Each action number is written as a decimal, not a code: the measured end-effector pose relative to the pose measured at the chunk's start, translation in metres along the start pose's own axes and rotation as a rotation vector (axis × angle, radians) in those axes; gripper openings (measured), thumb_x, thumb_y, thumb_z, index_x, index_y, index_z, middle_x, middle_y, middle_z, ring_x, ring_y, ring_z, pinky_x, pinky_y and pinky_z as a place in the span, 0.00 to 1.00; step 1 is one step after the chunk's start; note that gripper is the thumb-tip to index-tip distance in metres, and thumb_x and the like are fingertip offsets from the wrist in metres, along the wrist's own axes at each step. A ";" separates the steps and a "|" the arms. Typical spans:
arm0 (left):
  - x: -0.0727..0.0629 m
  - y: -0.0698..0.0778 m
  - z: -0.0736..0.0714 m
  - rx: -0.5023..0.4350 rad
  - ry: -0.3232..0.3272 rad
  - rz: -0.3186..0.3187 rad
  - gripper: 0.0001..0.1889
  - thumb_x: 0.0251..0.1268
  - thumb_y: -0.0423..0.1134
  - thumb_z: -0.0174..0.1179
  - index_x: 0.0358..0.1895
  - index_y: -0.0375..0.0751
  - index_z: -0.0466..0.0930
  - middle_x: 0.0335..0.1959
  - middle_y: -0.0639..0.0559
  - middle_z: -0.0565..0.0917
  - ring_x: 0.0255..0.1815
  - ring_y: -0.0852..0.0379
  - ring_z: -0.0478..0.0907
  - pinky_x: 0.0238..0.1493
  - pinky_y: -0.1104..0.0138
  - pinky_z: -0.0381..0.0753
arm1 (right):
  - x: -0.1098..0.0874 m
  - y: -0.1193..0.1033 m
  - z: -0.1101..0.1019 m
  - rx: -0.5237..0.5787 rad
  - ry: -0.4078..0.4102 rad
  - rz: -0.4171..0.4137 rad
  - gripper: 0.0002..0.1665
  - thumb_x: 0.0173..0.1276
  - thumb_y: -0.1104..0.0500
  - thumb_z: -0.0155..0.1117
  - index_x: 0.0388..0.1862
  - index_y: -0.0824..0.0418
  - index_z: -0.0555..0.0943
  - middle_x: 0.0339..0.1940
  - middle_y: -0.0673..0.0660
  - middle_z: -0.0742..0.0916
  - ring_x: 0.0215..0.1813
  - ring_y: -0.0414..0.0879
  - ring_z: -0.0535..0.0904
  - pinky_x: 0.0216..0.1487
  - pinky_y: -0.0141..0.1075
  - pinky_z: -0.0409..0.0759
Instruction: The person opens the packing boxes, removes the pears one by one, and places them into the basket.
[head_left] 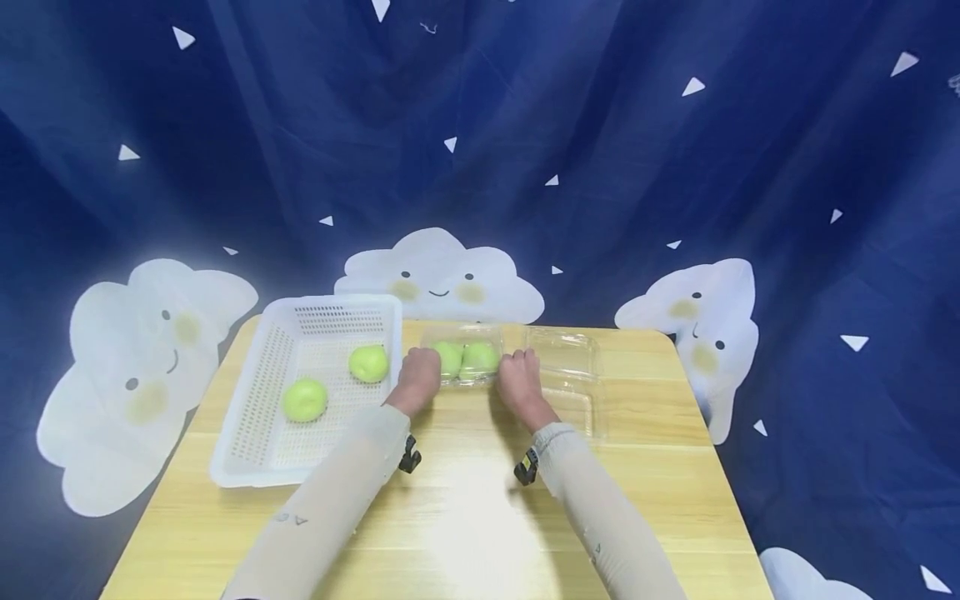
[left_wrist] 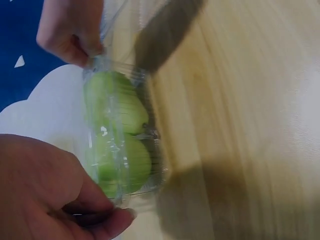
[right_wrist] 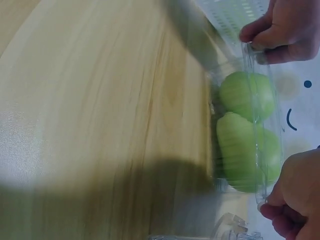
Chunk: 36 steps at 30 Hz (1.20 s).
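Observation:
A clear plastic clamshell box [head_left: 462,379] stands near the table's far edge with two green pears [left_wrist: 127,157] side by side inside. My left hand [head_left: 420,375] pinches the rim at the box's left end between thumb and fingers. At the opposite end, my right hand [head_left: 521,382] pinches the rim the same way. The lid lies over the pears, and the rim [right_wrist: 259,150] runs between both hands in the right wrist view.
On the left, a white perforated basket [head_left: 240,417] holds two more green pears [head_left: 305,400]. A second clear clamshell box [head_left: 598,387] lies opened out just right of my right hand. Behind the wooden table [head_left: 660,500] hangs a blue curtain [head_left: 600,125] with cloud prints.

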<state>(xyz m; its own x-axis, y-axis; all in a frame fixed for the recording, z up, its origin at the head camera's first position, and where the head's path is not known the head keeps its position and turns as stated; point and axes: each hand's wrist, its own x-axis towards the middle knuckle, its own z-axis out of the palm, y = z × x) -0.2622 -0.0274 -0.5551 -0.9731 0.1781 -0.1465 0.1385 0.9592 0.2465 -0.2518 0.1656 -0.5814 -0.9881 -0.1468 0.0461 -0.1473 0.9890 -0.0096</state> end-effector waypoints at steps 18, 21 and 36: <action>-0.036 0.019 0.027 0.519 0.183 0.041 0.07 0.67 0.31 0.59 0.32 0.33 0.84 0.24 0.49 0.79 0.26 0.59 0.71 0.21 0.71 0.65 | -0.038 -0.012 -0.002 -0.115 0.083 -0.022 0.08 0.56 0.70 0.65 0.20 0.62 0.83 0.23 0.57 0.87 0.28 0.48 0.76 0.42 0.40 0.75; -0.044 0.023 0.027 0.547 0.199 0.032 0.08 0.68 0.33 0.59 0.32 0.34 0.84 0.23 0.50 0.79 0.25 0.60 0.72 0.21 0.72 0.64 | -0.047 -0.012 -0.003 -0.147 0.125 -0.050 0.09 0.54 0.69 0.65 0.17 0.61 0.81 0.20 0.55 0.85 0.25 0.47 0.73 0.38 0.37 0.71; -0.090 0.026 0.044 0.663 0.490 0.057 0.07 0.55 0.34 0.64 0.22 0.42 0.78 0.18 0.58 0.71 0.20 0.65 0.65 0.19 0.74 0.48 | -0.082 -0.011 0.000 -0.201 0.248 -0.125 0.07 0.50 0.67 0.70 0.17 0.62 0.80 0.17 0.53 0.82 0.23 0.45 0.70 0.33 0.34 0.59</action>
<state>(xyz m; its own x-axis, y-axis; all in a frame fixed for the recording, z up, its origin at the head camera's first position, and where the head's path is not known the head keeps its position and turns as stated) -0.1628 -0.0086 -0.5771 -0.9101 0.2615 0.3215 0.1207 0.9094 -0.3980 -0.1691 0.1670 -0.5848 -0.9186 -0.2827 0.2762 -0.2303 0.9508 0.2072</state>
